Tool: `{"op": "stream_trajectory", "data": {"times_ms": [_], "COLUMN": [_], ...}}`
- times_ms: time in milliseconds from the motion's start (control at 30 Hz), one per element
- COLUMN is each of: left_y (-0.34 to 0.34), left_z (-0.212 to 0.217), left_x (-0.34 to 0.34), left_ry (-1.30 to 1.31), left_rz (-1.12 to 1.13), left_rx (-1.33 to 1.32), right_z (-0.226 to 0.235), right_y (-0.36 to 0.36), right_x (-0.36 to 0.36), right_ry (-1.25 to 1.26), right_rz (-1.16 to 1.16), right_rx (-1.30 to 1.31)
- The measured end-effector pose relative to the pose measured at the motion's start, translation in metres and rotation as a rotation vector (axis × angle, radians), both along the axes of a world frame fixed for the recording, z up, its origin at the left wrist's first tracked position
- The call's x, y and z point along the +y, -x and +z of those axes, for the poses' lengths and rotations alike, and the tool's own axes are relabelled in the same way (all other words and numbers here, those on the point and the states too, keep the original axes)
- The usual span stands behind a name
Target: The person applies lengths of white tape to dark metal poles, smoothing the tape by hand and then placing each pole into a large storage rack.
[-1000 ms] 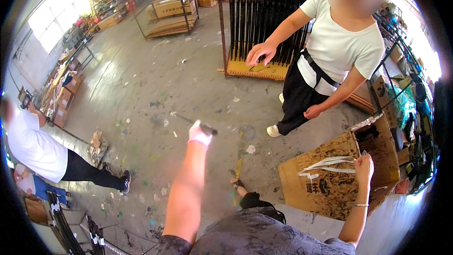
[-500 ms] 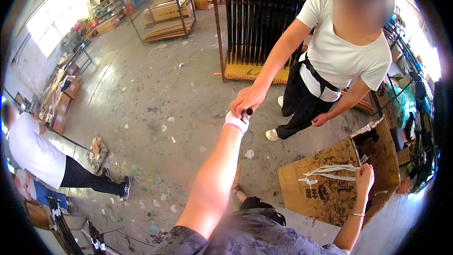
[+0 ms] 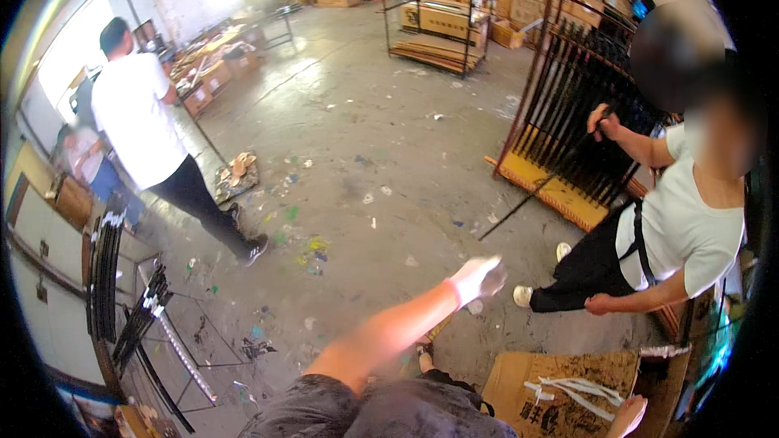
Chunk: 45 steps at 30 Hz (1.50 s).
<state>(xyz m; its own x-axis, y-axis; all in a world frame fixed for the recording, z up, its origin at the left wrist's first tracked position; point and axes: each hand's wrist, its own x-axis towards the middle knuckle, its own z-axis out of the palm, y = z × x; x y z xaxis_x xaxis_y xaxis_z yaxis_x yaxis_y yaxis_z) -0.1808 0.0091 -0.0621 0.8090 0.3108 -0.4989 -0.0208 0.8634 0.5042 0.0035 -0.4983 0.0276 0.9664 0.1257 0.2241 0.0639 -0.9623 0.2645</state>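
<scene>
My left hand (image 3: 479,280), in a pale glove with a pink cuff, reaches out over the floor; motion smears its fingers, and no rod shows in it. At the lower right my right hand (image 3: 629,418) is closed on the ends of several white strips (image 3: 578,393). The strips trail across a worn brown cardboard box (image 3: 507,381). To the right, a co-worker in a white shirt (image 3: 686,219) holds a long thin black rod (image 3: 531,199) by its upper end, its lower end slanting down toward the floor.
A rack of upright black rods (image 3: 576,113) with a yellow base stands behind the co-worker. Bundles of black rods (image 3: 104,276) lean at the lower left. Another person (image 3: 146,122) stands at the left. A metal-framed cart (image 3: 442,20) holds cardboard at the back. Scraps litter the floor.
The black rod has passed from my left hand to the co-worker, who lifts it away to the right. My left hand is apart from the co-worker's hand. The view has swung left.
</scene>
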Motion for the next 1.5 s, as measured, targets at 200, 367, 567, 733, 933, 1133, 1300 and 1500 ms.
{"op": "stream_trajectory", "data": {"times_ms": [200, 367, 567, 733, 933, 1133, 1300, 1500], "left_y": [0.219, 0.334, 0.346, 0.367, 0.397, 0.416, 0.400, 0.381], "left_z": [-0.099, -0.163, -0.071, -0.038, -0.046, -0.133, -0.133, -0.067], "left_x": [-0.023, -0.068, -0.107, -0.124, -0.152, -0.156, -0.151, -0.138], "left_ry": [0.004, -0.346, -0.516, -0.393, -0.706, -0.844, -0.407, -0.333], "left_rz": [0.022, 0.159, 0.528, 0.717, 0.926, 0.995, 0.992, 0.822], "left_rx": [0.320, 0.313, 0.129, 0.397, 0.309, 0.283, 0.319, 0.326], "right_z": [-0.002, -0.071, -0.151, -0.344, -0.287, -0.281, -0.327, -0.320], "right_y": [-0.028, -0.040, 0.101, 0.091, 0.113, 0.119, 0.127, 0.137], "right_x": [0.057, 0.158, 0.312, 0.277, 0.249, 0.285, 0.330, 0.319], "right_ry": [-0.205, -0.713, -0.204, -0.056, -0.014, -0.247, -0.540, -0.511], "right_rz": [0.191, 0.586, 0.844, 0.473, 0.382, 0.357, 0.344, 0.507], "right_rx": [-0.250, 0.085, 0.884, 1.387, 1.402, 1.404, 1.534, 1.486]}}
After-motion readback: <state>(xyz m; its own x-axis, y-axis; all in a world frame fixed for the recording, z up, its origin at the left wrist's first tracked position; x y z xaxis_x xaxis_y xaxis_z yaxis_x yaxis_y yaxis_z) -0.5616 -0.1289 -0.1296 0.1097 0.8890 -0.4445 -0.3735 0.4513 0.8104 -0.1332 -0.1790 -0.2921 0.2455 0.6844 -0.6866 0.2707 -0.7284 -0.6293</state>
